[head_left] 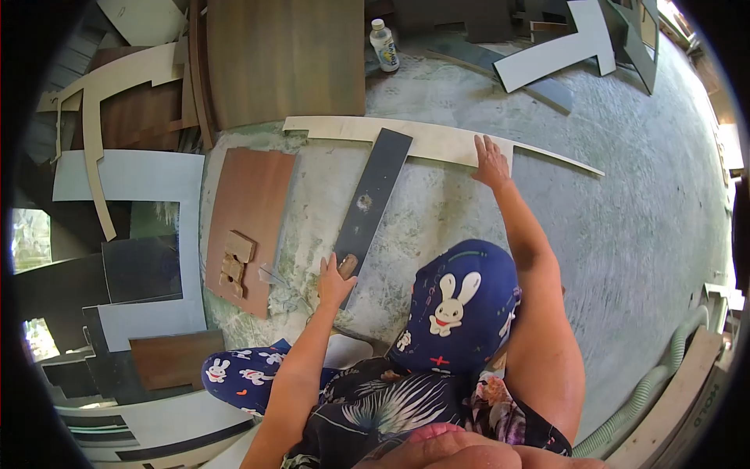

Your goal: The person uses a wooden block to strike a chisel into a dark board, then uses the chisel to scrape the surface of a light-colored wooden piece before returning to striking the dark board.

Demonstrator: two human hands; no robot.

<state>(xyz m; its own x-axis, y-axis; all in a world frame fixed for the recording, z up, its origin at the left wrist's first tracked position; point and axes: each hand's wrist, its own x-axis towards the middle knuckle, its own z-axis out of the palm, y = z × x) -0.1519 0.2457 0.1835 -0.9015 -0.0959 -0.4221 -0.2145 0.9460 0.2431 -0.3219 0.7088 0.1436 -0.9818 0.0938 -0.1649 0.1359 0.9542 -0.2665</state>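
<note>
My left hand (336, 281) is at the near end of a narrow dark grey board (375, 187). Between its thumb and fingers sits a small brown block (348, 266), resting against that board. The dark board lies slantwise, its far end crossing over a long pale board (445, 141) on the floor. My right hand (491, 162) lies on the pale board with the fingers stretched out, close to where it narrows into a thin strip.
Left of the dark board lies a reddish-brown panel (250, 211) carrying small wooden pieces (237, 258). A large brown sheet (285, 62) and a bottle (383, 47) are beyond. Cut-out boards (191, 234) pile up at left; a white offcut (551, 59) lies far right. A ribbed hose (652, 383) runs along the right.
</note>
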